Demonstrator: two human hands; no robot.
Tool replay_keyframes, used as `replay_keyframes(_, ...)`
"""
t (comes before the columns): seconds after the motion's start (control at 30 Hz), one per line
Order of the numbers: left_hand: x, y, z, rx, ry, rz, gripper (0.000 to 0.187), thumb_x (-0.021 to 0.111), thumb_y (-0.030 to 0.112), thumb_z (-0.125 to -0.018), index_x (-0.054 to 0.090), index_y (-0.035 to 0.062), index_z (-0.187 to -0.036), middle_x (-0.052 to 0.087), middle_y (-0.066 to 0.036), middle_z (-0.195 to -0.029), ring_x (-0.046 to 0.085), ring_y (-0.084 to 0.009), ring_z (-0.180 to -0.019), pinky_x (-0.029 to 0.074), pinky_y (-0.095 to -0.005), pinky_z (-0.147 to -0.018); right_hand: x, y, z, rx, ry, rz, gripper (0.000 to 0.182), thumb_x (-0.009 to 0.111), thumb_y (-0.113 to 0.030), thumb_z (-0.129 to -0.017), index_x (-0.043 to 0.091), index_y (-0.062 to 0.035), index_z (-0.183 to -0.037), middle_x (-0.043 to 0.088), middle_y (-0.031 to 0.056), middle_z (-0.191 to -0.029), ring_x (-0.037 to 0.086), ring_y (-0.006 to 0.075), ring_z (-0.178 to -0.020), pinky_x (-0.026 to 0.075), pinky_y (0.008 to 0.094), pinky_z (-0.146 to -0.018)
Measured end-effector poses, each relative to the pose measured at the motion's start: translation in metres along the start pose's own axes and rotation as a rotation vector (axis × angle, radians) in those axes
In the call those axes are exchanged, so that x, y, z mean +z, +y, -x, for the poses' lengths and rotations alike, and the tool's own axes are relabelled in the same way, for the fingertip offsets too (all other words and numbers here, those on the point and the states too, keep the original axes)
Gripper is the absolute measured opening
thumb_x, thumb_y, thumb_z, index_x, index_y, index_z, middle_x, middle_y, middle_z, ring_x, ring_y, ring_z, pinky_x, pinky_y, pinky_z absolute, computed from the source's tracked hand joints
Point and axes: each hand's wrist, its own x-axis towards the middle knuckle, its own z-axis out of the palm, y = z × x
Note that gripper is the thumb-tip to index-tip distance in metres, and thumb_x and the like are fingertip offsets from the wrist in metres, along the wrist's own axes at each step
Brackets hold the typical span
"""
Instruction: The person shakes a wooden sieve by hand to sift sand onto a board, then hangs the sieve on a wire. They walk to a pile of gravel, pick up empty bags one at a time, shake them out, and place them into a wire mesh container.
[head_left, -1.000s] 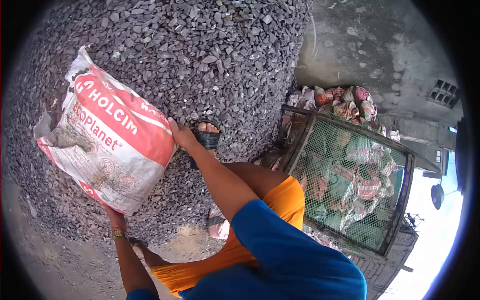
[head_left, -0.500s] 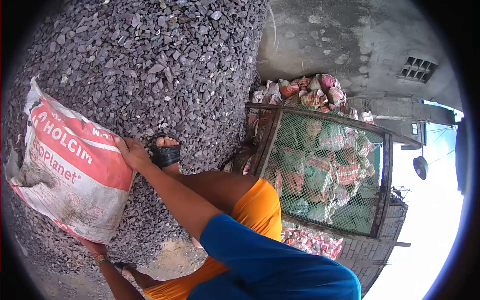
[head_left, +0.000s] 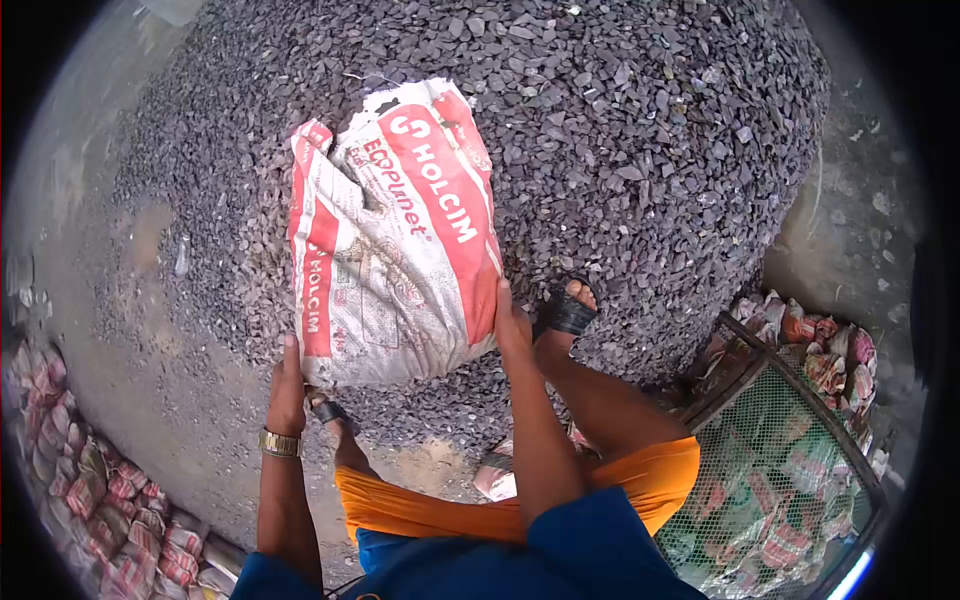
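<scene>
A red and white cement sack point(head_left: 400, 265) printed "Holcim Ecoplanet" is held in front of me above the gravel. Its torn, ragged end points away from me, and its closed end is towards my body. My left hand point(head_left: 287, 392), with a metal-band watch on the wrist, grips the near left corner; its fingers are mostly hidden under the sack. At the near right edge, my right hand point(head_left: 512, 322) holds on with the thumb on top and the other fingers out of sight beneath. What is inside the sack cannot be seen.
A wide pile of grey gravel point(head_left: 640, 150) spreads ahead and under my sandalled feet point(head_left: 568, 312). Filled sacks point(head_left: 110, 505) are heaped at lower left. A framed mesh screen point(head_left: 770, 470) leans before more sacks at lower right. Concrete floor point(head_left: 70, 215) borders the gravel.
My view has turned, bringing the sack from the left side to the middle. Its torn end now points away from me. Both hands still hold it.
</scene>
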Motion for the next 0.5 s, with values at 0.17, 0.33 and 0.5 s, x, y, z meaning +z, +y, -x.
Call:
replay_keyframes(0.17, 0.000, 0.025, -0.030, 0.291, 0.144, -0.055, 0.070, 0.066, 0.048, -0.082, 0.049, -0.0087, -0.118, 0.058, -0.016, -0.111, 0.055, -0.0219, -0.099, 0.043, -0.0334, -0.089, 0.050, 0.024, 0.032, 0.060, -0.153, -0.744, 0.080, 0.033, -0.067, -0.089, 0.039, -0.0043, -0.139, 0.044, 0.0134, -0.139, 0.044, 0.0295, -0.126, 0.034, 0.0384, -0.103)
replay_keyframes(0.33, 0.007, -0.037, -0.060, 0.146, 0.403, -0.051, 0.097, 0.078, 0.040, -0.069, 0.031, -0.0142, -0.134, 0.048, -0.025, -0.130, 0.048, -0.0310, -0.118, 0.037, -0.0362, -0.101, 0.125, 0.094, -0.019, 0.038, -0.422, -1.407, 0.076, 0.030, -0.067, -0.091, 0.022, -0.0166, -0.147, 0.029, 0.0054, -0.149, 0.030, 0.0263, -0.134, 0.024, 0.0426, -0.112)
replay_keyframes(0.5, -0.017, -0.136, -0.111, 0.099, 0.261, 0.618, 0.088, 0.076, 0.029, -0.073, 0.028, -0.0077, -0.137, 0.053, -0.017, -0.123, 0.055, -0.0213, -0.105, 0.044, -0.0333, -0.091, 0.126, 0.126, -0.043, 0.083, -0.612, -1.322, 0.070, 0.035, -0.062, -0.092, 0.030, -0.0138, -0.143, 0.035, 0.0051, -0.145, 0.035, 0.0287, -0.131, 0.028, 0.0486, -0.109)
